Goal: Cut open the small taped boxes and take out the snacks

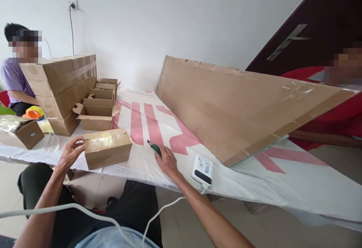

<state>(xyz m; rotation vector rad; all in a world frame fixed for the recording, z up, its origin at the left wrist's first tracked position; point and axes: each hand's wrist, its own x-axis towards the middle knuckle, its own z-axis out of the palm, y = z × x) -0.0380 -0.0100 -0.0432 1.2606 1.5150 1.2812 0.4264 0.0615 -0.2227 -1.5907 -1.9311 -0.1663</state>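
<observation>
A taped cardboard box [109,153] lies at the table's near edge, its top covered with shiny clear tape. My left hand [72,152] grips the left end of this box, fingers curved against its upper corner. To the right of the box, my right hand [168,161] is closed round a small green-handled utility knife [154,148]. The knife's dark tip points away to the left, apart from the box and just above the tablecloth. Whether its blade is out is too small to tell.
Several open cardboard boxes [97,121] stand behind, beside a stack of taped boxes [60,93]. A large cardboard sheet [240,108] leans on the right. Near my right wrist lies a white device [202,169] with a cable. Two people sit at the sides; tape rolls [34,113] lie left.
</observation>
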